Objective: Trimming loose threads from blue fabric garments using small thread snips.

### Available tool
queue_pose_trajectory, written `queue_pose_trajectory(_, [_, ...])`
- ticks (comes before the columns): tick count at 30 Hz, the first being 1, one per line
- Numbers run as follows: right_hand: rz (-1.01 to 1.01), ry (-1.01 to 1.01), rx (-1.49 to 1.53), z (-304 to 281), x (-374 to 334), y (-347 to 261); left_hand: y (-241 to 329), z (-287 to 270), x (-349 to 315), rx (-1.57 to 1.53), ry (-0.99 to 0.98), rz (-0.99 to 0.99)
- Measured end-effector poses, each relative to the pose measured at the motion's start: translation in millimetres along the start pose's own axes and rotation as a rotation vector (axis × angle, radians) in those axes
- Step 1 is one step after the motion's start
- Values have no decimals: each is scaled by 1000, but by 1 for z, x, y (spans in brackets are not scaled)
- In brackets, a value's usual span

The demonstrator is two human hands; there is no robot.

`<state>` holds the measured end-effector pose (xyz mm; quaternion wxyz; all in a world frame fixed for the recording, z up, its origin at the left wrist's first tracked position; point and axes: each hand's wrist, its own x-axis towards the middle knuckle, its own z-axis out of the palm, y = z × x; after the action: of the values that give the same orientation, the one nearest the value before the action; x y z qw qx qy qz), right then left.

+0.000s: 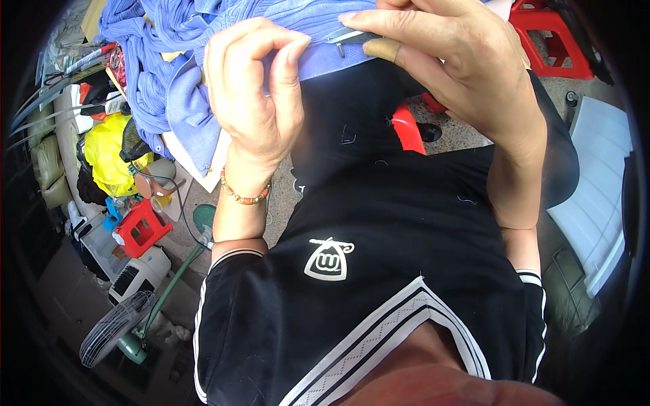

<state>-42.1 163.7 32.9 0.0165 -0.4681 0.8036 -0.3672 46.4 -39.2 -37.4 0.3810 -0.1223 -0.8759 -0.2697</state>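
My left hand pinches the lower edge of a blue knitted garment between thumb and fingers, held up close to the camera. My right hand holds small metal thread snips against the same hem, a tan bandage wrapped on the thumb. A bead bracelet circles my left wrist. The rest of the blue garment lies heaped at the upper left. Below the hands are my black shirt and dark lap.
A red plastic stool stands at the upper right and a red stool edge under my lap. On the left floor are a yellow bag, a small red crate, a green standing fan and white panels at right.
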Motion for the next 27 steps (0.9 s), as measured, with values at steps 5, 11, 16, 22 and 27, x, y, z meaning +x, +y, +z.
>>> queue_pose_trajectory(5, [-74,22,-13,3,-2,9,2,0,0,-17,-2,-22])
queue_pose_trajectory(11, [-21,254,155,5,-21,33,10,-2,8,-70,-16,-27])
queue_pose_trajectory(16, [120,271,-89,-8,-39,31,20,-1,21,42,-168,-19])
queue_pose_trajectory(22, [173,296,415,11,-54,51,29,1,29,220,-275,29])
queue_pose_trajectory(27, [81,333,432,19,-62,59,29,5,36,178,-274,87])
